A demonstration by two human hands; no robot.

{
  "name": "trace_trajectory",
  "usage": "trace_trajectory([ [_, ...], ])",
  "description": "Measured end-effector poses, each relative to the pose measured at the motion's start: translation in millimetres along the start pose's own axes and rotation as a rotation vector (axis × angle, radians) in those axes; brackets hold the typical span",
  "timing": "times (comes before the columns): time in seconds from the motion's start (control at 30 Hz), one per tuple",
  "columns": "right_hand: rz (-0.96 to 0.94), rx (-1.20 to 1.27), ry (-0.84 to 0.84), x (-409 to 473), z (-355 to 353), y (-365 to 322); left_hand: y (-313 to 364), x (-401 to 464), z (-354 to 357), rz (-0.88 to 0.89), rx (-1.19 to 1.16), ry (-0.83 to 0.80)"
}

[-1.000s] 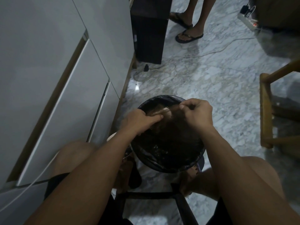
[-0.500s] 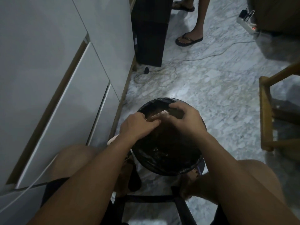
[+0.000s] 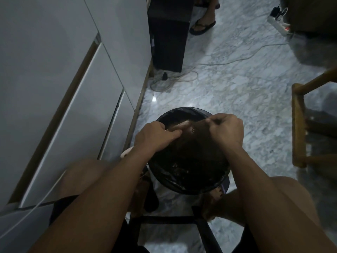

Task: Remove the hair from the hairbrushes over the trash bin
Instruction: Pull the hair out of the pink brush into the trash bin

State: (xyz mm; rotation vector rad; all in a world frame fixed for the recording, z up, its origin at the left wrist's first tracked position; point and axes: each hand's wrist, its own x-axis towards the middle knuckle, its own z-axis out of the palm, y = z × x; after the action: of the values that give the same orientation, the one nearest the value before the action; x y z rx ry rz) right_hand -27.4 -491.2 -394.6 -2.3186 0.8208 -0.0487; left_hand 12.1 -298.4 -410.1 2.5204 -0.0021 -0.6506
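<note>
A round black trash bin (image 3: pixel 182 114) lined with a dark bag stands on the marble floor between my knees. Over its far half my left hand (image 3: pixel 155 137) grips a hairbrush (image 3: pixel 183 125), whose pale bristled head shows past my fingers. My right hand (image 3: pixel 226 130) hovers to the right of the brush head, its fingers pinched on a dark tuft of hair (image 3: pixel 217 121) pulled away from the bristles. The brush handle is hidden under my left hand.
White cabinet fronts (image 3: pixel 73 88) run along the left. A dark box (image 3: pixel 169 37) stands beyond the bin with cables (image 3: pixel 173 77) on the floor. Another person's sandalled foot (image 3: pixel 202 25) is at the top. A wooden chair frame (image 3: pixel 299 125) is at right, a power strip (image 3: pixel 279 24) far right.
My right hand, which was at the brush head half a second ago, has pulled away to the right with hair pinched in it. The other person's feet have stepped farther away.
</note>
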Motion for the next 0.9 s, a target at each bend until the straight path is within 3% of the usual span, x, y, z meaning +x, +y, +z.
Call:
trace_trajectory([
  [0.1, -0.028, -0.005, -0.091, -2.6, 5.1, 0.6, -2.1, -1.4, 1.2, 0.000, 0.031, 0.006],
  [0.3, -0.268, 0.050, -0.329, -11.0, 5.1, -8.4, -1.6, -3.9, 2.4, 0.029, 0.055, -0.001],
  [0.47, -0.180, -0.052, -0.176, -6.3, 7.7, -4.7, -2.9, -2.4, -1.4, 0.019, 0.049, -0.023],
  [0.7, 0.032, 0.000, 0.017, 2.9, -8.3, -3.8, 0.6, -0.1, -3.9, 0.038, 0.028, -0.018],
  [0.8, 0.046, -0.021, -0.022, 4.2, -7.3, 0.2, -0.9, 0.3, -1.9, 0.050, 0.019, -0.018],
  [0.9, -0.082, 0.016, -0.212, 0.3, -5.1, -0.4, -4.7, -0.3, -0.5, 0.050, 0.035, -0.011],
])
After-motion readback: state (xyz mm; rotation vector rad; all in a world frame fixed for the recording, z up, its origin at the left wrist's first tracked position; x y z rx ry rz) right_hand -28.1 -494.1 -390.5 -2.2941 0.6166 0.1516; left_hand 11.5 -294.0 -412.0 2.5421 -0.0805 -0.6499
